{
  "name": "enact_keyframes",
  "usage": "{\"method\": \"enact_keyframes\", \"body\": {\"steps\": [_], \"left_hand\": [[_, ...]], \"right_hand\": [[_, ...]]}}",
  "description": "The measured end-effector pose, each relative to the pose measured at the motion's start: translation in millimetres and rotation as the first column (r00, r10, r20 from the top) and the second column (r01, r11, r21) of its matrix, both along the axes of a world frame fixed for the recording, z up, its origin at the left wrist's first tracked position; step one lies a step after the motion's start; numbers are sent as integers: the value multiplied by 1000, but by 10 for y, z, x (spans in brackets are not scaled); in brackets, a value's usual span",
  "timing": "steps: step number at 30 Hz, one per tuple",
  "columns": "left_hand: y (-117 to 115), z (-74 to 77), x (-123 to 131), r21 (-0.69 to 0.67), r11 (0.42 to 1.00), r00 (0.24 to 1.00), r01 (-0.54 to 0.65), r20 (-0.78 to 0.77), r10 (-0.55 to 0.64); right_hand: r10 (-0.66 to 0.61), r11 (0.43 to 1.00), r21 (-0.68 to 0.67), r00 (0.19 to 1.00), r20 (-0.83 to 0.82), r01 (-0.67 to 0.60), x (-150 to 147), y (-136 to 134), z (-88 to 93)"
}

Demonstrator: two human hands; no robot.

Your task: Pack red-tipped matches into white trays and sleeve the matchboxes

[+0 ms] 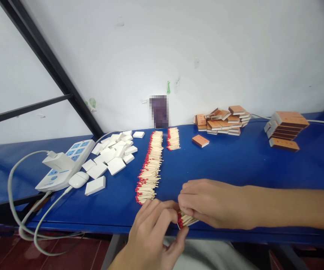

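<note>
At the near edge of the tabletop (235, 168), the left hand's (153, 232) fingers grip a mostly hidden tray (178, 226) holding matches (183, 219); the right hand's (206, 202) fingers curl over them, grip unclear. White boxes (117, 165) lie left.

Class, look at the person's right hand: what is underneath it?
Pale matches with red heads poke out from beneath the right hand. Anything fully covered by that hand cannot be seen.
</note>
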State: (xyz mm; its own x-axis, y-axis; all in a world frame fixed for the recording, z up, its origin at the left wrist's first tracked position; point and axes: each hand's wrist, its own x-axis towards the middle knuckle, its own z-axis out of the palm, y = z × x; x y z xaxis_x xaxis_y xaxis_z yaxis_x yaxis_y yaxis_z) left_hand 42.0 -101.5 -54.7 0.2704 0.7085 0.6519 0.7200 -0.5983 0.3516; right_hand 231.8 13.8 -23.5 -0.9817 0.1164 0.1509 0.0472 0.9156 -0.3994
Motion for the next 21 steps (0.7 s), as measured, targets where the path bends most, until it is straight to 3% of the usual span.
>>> {"method": "enact_keyframes", "body": {"steps": [4, 10, 16, 21], "left_hand": [[-5, -1, -16, -45, 999, 1000, 29, -11, -29], [21, -27, -56, -44, 997, 998, 62, -28, -63], [43, -13, -64, -24, 996, 996, 84, 17, -84], [19, 0, -68, -21, 996, 996, 88, -21, -88]], "right_hand": [[17, 1000, -9, 996, -86, -17, -9, 15, -42], [0, 970, -243, 994, -105, -25, -28, 36, -46], [-184, 894, -411, 983, 28, 179, -44, 150, 48], [-189, 878, -430, 978, 93, 210, -65, 180, 45]]}}
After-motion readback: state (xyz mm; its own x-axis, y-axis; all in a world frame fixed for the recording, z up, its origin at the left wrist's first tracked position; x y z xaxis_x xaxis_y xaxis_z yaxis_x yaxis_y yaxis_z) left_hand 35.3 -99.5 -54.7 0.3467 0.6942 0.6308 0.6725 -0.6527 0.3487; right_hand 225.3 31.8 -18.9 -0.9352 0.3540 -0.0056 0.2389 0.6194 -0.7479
